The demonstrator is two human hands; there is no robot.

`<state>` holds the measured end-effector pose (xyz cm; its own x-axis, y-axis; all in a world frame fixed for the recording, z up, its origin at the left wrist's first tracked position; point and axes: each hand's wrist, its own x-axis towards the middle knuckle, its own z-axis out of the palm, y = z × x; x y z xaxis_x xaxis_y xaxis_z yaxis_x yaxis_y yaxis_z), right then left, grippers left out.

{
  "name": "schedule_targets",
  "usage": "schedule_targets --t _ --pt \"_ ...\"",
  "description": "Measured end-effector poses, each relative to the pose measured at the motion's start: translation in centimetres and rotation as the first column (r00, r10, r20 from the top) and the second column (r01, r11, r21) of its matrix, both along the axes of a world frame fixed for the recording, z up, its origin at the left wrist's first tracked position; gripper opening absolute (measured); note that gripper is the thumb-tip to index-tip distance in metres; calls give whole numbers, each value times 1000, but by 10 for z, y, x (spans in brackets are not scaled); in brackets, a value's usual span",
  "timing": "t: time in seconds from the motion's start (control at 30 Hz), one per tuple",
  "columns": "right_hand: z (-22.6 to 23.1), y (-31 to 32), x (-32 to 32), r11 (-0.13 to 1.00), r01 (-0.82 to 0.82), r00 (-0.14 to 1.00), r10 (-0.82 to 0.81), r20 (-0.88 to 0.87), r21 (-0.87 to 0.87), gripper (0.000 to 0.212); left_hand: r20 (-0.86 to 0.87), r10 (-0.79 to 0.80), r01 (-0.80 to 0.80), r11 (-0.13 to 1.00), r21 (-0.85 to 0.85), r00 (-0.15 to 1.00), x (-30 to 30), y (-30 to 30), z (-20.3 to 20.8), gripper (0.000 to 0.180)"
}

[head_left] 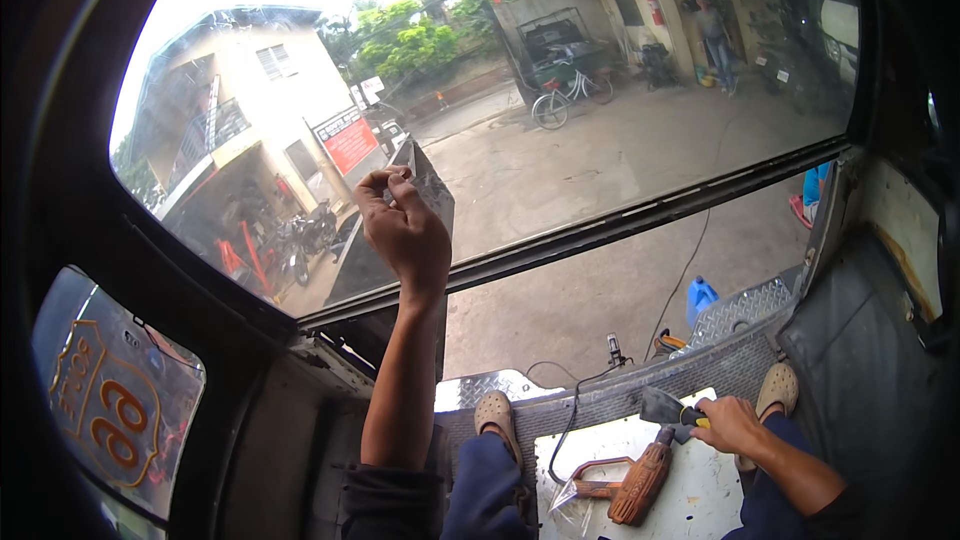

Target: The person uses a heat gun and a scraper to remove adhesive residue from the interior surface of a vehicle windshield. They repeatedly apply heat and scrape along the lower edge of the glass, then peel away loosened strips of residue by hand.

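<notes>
My right hand (732,428) is closed round the black-and-yellow handle of a scraper (662,406), its wide dark blade pointing left over a white metal panel (600,437). Just below the blade, a worn orange heat gun (642,483) lies on that panel, its handle to the left. My left hand (408,230) is raised in front of the large window, fingers curled in a pinch. Beside those fingers is a flat grey piece (433,190) with a pointed top; whether they grip it I cannot tell.
A black cord (572,430) runs by the panel. My clogs (495,414) rest either side on the ribbed step (640,377). A dark window rail (600,230) crosses ahead. Outside are a blue jug (701,298), a bicycle (570,97) and a standing person (714,40).
</notes>
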<state>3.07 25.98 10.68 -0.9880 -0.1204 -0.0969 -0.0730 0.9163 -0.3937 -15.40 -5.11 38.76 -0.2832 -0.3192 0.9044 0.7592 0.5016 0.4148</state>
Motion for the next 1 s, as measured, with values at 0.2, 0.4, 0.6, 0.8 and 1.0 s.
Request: schedule_targets --t 0.2,0.4,0.6,0.8,1.0 --pt "-2 3 0 1000 -14 1000 14 -1 16 45 -90 -301 310 945 106 949 2 5 2 10" --pt "-4 3 -1 998 -16 999 14 37 54 44 -21 -129 130 989 77 991 1 0 14 8" --pt "-5 2 0 998 -35 999 34 25 60 44 -231 311 -356 915 -189 922 -11 2 24 8" --pt "-6 3 0 998 -30 999 28 44 62 45 -398 269 -407 855 -322 877 -12 -8 19 16" --pt "-7 3 0 997 -44 998 41 43 66 45 -467 260 -492 719 -491 845 -9 -22 20 22"
